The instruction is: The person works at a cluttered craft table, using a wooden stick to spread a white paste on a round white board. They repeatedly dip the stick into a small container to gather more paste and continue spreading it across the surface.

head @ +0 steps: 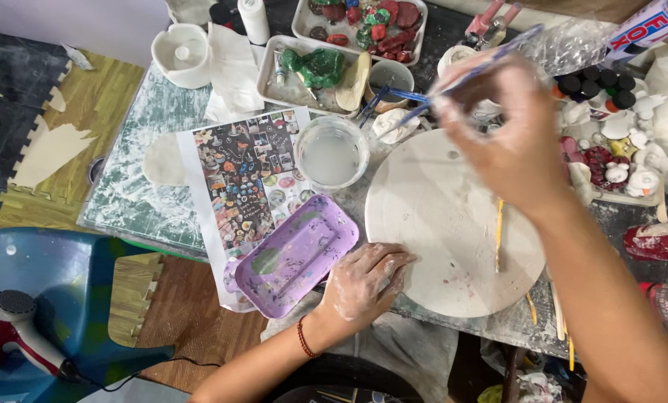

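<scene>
Head view: right hand (509,134) pinches a thin blue brush (453,82) slanting up-right, while left hand (364,280) rests curled on the round white board (438,224).

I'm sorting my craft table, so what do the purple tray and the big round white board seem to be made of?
The purple rectangular tray looks like moulded plastic, semi-glossy, smeared with paint. The big round white board seems matte, perhaps plaster or coated wood: chalky, dusty and stained; hard to tell.
</scene>
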